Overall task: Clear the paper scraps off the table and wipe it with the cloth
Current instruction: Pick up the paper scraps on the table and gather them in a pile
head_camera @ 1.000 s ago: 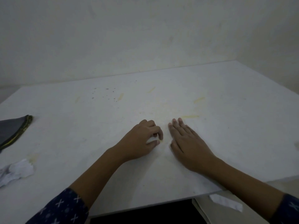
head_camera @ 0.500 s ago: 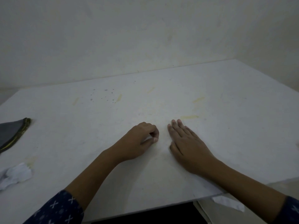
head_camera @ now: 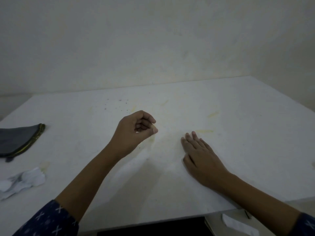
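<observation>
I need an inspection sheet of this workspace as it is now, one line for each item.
Surface: white table, yellow stains and dark specks, not wiped yet.
Job's things: grey cloth lies at far left, untouched; crumpled paper near it.
Clutter: white paper strip below the table's near edge.
Hands: left hand curled, fingertips pinched on what seems a tiny scrap; right hand flat on the table.
Cables: nothing seen.
Surroundings: bare pale wall.
</observation>
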